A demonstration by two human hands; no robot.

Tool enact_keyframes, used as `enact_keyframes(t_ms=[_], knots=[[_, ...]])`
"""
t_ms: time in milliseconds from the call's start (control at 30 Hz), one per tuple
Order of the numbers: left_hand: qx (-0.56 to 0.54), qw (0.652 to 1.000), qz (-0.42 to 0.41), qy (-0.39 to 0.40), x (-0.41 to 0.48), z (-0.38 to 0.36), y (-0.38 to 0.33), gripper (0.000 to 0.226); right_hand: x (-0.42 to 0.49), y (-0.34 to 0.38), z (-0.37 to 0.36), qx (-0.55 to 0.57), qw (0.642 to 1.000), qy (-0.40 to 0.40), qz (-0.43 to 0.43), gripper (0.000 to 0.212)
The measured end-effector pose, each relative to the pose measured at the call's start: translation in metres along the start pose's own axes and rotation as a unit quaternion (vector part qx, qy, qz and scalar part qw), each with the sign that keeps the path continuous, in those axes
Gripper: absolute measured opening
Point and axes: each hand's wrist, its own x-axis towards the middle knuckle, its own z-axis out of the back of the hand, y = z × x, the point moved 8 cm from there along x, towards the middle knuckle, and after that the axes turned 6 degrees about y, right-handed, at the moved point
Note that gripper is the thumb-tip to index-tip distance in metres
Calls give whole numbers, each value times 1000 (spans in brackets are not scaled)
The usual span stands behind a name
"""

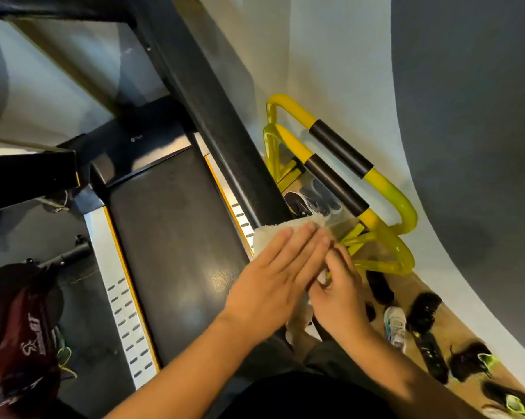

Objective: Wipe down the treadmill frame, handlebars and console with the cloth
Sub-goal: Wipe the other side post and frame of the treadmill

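A cream terry cloth (273,229) lies draped over the lower end of the treadmill's black right upright bar (225,137). My left hand (277,276) lies flat on the cloth with straight fingers pressing it against the bar. My right hand (341,290) sits just to its right, fingers curled and pinching a hanging fold of the same cloth. The treadmill's dark running belt (170,237) stretches below, flanked by silver side rails with yellow edging (125,313). The part of the bar under the cloth is hidden.
A yellow tubular rack with black foam grips (339,152) stands against the white wall at right. Several shoes (395,325) lie on the wooden floor beside it. A dark red bag (19,337) sits at lower left, with another black frame member (28,170) across the left.
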Motion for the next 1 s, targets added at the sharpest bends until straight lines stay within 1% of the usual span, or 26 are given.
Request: enact_keyframes(t_ms=[67,133,200,267,300,333,367,433,467,500,600,633,667,733,767,800,867,900,933,1000], knots=[[-37,998,29,-42,-9,6,17,68,12,16,9,-20,999,7,38,46],[-115,986,94,-81,-14,13,42,70,22,30,13,-50,994,30,93,43],[-180,963,171,-101,-21,12,63,80,29,38,13,-82,987,60,127,47],[-249,928,251,-118,-30,7,76,90,33,49,14,-90,981,74,156,49],[-291,902,291,-130,-36,5,80,92,34,55,13,-91,978,78,173,49],[-346,867,328,-144,-42,2,81,88,36,62,12,-91,975,80,184,48],[-417,817,364,-160,-48,-3,81,80,39,67,10,-88,975,79,190,45],[-558,697,408,-192,-56,-14,75,63,41,77,8,-74,974,71,204,35],[-594,656,418,-207,-57,-14,72,57,41,83,6,-68,972,72,211,31],[-598,637,431,-225,-58,-12,74,55,42,89,5,-66,971,76,217,30],[-573,610,471,-278,-55,1,98,59,64,106,2,-85,971,93,202,25],[-548,617,487,-286,-52,4,109,64,77,109,-1,-108,971,97,192,24],[-508,639,500,-289,-49,10,120,67,90,114,-4,-141,967,97,191,24],[-412,700,501,-299,-40,27,128,64,111,123,-11,-213,952,92,201,27],[-394,719,488,-301,-33,34,124,61,120,127,-14,-245,943,89,206,27],[-401,725,472,-302,-25,38,119,59,127,131,-17,-275,934,83,212,25],[-458,716,441,-288,-8,34,109,61,134,144,-22,-298,919,71,248,21],[-487,703,436,-280,-2,30,108,64,139,149,-25,-288,916,75,269,20],[-518,681,441,-269,3,23,111,64,145,153,-30,-268,918,90,280,20],[-581,619,475,-231,12,1,128,61,161,157,-37,-228,922,130,285,18]])
